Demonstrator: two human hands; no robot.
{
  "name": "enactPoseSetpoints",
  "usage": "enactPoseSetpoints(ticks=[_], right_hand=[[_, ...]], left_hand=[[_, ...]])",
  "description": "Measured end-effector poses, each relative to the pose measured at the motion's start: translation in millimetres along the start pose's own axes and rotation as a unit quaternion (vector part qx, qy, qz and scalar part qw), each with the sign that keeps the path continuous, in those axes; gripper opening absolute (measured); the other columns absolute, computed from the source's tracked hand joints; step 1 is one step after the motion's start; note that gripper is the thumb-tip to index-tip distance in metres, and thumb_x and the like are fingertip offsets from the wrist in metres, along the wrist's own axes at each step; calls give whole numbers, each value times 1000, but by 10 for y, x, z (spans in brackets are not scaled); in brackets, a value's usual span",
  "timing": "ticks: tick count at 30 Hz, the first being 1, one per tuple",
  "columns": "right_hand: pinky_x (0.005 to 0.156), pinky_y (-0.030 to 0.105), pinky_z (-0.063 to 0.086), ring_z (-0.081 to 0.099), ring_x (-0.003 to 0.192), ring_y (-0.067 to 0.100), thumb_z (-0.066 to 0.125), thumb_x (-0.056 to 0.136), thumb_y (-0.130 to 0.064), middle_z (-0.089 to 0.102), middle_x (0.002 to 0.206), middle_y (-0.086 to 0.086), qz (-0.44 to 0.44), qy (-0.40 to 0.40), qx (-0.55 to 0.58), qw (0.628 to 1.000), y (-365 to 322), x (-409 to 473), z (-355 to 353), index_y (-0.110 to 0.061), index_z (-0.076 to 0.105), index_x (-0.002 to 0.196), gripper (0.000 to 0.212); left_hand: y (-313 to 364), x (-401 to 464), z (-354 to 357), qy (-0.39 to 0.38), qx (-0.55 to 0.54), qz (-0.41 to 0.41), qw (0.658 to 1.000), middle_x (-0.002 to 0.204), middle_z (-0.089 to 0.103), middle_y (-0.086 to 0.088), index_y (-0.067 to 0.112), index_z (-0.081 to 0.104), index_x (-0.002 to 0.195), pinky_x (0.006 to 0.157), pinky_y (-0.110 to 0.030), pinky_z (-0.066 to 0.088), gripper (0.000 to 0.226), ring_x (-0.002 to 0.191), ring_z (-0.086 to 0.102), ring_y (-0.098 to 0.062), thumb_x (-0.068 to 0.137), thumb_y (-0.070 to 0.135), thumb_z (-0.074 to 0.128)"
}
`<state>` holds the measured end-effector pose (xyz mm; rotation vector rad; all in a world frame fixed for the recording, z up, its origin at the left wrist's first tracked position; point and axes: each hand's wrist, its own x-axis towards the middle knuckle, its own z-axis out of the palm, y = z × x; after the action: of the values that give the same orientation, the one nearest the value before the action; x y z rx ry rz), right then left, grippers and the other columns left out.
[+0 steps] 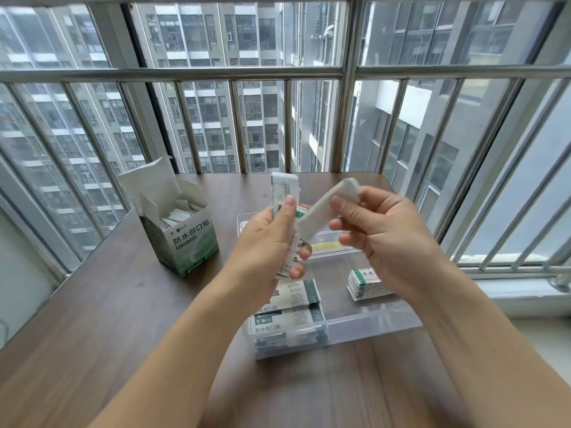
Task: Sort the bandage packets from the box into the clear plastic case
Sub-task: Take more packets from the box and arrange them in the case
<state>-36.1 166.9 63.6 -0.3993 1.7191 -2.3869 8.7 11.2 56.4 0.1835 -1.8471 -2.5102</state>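
Wooden table (123, 304) by the barred window: we're midway, I'd judge. Left hand (265, 242) grips several bandage packets (284, 193), right hand (380, 230) pinches another bundle (321, 211) above the clear plastic case (370, 322), already holding stacks; the open box (182, 230) still shows packets.

Both forearms raised, left hand (272, 239) and right hand (377, 223) each in a pinching grip.

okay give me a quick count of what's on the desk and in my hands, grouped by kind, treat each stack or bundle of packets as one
Open bandage box: 1
Clear plastic case: 1
Packet stacks lying in the case: 2, green and red
Packet bundles held: 2, left hand, right hand
Total: 6
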Motion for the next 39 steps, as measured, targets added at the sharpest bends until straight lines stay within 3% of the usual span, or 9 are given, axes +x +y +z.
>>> enactPoseSetpoints(ticks=[5, 8, 11, 15, 18, 25, 30, 34, 39], right_hand=[[84, 29, 57, 74, 92, 26, 74, 79, -5, 76, 95, 15, -147, -92, -99, 980, -147, -26, -123, 1, 75, 93, 16], [83, 25, 56, 73, 93, 22, 71, 80, 11, 73, 104, 15, -153, -158, -189, 957, -99, -29, -131, 3, 74, 96, 18], [84, 29, 58, 72, 100, 23, 74, 76, 15, 70, 116, 13, -93, -173, -180, 964, -98, -33, -166, 3, 70, 102, 29], [75, 32, 61, 68, 99, 13, 94, 63, -26, 70, 112, -6, -134, -115, -362, 915, -73, -61, -93, -19, 66, 92, 41], [67, 40, 58, 65, 84, 13, 85, 58, -56, 74, 94, -5, -195, -43, -457, 867, 18, -63, -3, -27, 66, 79, 41], [68, 41, 60, 71, 71, 11, 91, 70, -24, 73, 76, -8, -185, -71, -455, 868, 31, 15, -117, -21, 72, 76, 20], [74, 46, 62, 76, 77, 20, 89, 73, -22, 77, 84, 2, -156, -96, -357, 916, 45, 36, -141, -9, 74, 83, 22], [72, 27, 58, 73, 74, 10, 88, 75, -21, 77, 85, -2, -168, -99, -389, 900, 48, 26, -114, -14, 70, 87, 22], [63, 16, 53, 72, 80, 3, 86, 76, -20, 71, 101, -14, -164, -104, -439, 877, -27, -27, -67, -45, 51, 131, 70]], left_hand=[[32, 23, -45, -27, -40, -31, 998, 69, 50, 1, 5, 61, 103, 29, -13, 26, 55, 49, 38, -7, 73, 50, 69], [14, 27, -41, -48, -58, -41, 996, 69, 52, 0, 7, 57, 92, 27, -11, 24, 29, 44, 37, -4, 81, 30, 71], [-3, 48, -22, 15, -72, -13, 997, 67, 56, -2, 6, 57, 89, 29, -12, 25, 10, 42, 38, -5, 90, 8, 66], [-46, 49, -7, 106, 31, 81, 991, 70, 63, -6, 13, 65, 107, 34, -20, 34, 16, 46, 48, -9, 92, 8, 68], [-51, 27, 13, 93, 58, 105, 988, 73, 66, -4, 21, 67, 103, 36, -22, 36, 16, 50, 52, -10, 92, 11, 69], [-25, 13, 27, 52, 21, 54, 997, 63, 56, 0, 17, 66, 103, 35, -17, 27, 13, 45, 42, -11, 92, 9, 67], [-28, -4, 23, -38, 6, 40, 998, 66, 57, 1, 16, 65, 111, 31, -16, 28, 36, 46, 42, -9, 77, 21, 74], [-36, 3, 17, -35, 19, 31, 999, 67, 59, 0, 15, 64, 108, 32, -16, 30, 35, 46, 44, -8, 75, 20, 76], [-42, 5, 1, -18, 38, 25, 999, 76, 60, -6, 8, 63, 109, 34, -17, 30, 31, 47, 46, -9, 82, 13, 77]])
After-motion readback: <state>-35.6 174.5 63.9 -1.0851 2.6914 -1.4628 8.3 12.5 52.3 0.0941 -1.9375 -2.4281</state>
